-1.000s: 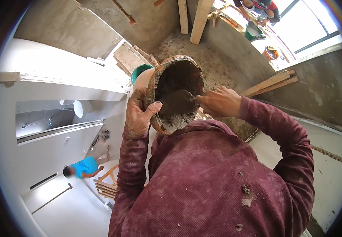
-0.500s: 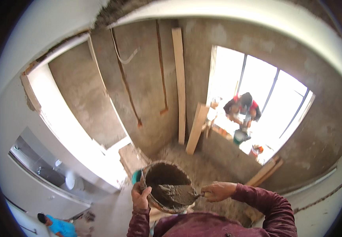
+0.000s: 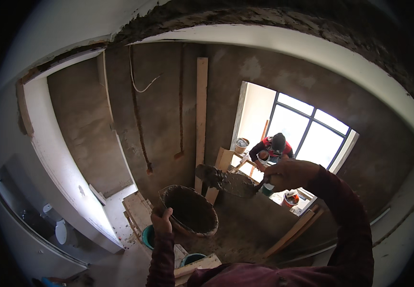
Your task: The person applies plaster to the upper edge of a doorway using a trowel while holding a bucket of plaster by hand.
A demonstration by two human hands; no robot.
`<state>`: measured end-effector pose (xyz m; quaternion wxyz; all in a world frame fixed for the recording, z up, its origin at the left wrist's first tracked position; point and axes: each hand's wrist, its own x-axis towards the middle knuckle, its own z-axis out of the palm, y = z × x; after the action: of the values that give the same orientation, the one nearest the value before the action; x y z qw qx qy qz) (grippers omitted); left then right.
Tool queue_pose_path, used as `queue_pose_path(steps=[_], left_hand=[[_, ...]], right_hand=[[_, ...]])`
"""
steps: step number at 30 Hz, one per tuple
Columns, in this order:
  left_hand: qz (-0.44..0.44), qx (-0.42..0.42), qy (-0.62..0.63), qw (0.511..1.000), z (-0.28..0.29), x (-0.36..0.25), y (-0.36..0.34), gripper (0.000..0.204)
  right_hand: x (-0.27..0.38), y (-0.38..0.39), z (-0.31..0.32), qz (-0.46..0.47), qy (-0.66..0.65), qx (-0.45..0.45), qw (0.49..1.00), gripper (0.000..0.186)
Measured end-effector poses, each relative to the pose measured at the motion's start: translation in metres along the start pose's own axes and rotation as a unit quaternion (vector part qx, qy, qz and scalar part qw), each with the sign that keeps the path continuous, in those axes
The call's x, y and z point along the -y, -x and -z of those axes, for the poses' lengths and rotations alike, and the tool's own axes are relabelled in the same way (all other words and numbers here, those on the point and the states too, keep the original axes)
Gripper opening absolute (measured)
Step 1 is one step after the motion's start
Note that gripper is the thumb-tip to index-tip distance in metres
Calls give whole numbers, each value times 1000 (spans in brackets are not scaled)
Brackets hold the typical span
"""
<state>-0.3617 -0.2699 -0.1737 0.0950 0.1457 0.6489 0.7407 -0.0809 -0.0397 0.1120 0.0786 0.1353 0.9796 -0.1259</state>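
My left hand (image 3: 161, 221) grips the near left rim of a mortar-caked bucket (image 3: 209, 234), which tilts in front of me. Dark wet mortar (image 3: 188, 205) coats its inside; how deep it lies I cannot tell. Higher and to the right, my right hand (image 3: 290, 174) is closed round the handle of a trowel (image 3: 250, 189). The trowel's long blade points left, above and apart from the bucket's rim. A lump of grey mortar (image 3: 209, 175) sits toward the blade's tip.
Wooden planks (image 3: 142, 213) and teal buckets (image 3: 193, 259) lie below the bucket. A tall board (image 3: 201, 119) leans in the corner. Beyond the window opening a co-worker (image 3: 276, 146) bends over, near an orange bucket (image 3: 290, 199). The doorway (image 3: 75, 158) is left.
My right hand has lifted the trowel out of the bucket, up and rightward, with mortar on it. The bucket, still in my left hand, now sits slightly farther left and tilts.
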Motion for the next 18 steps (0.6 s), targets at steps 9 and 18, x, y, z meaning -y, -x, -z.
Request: queue_pose_path(steps=[9, 18], left_hand=[[-10, -17, -49, 999, -26, -26, -78, 45], [-106, 103, 21, 989, -98, -139, -174, 33]], right_hand=[[4, -53, 125, -49, -111, -62, 991, 25], [73, 40, 141, -72, 8, -498, 864, 23]])
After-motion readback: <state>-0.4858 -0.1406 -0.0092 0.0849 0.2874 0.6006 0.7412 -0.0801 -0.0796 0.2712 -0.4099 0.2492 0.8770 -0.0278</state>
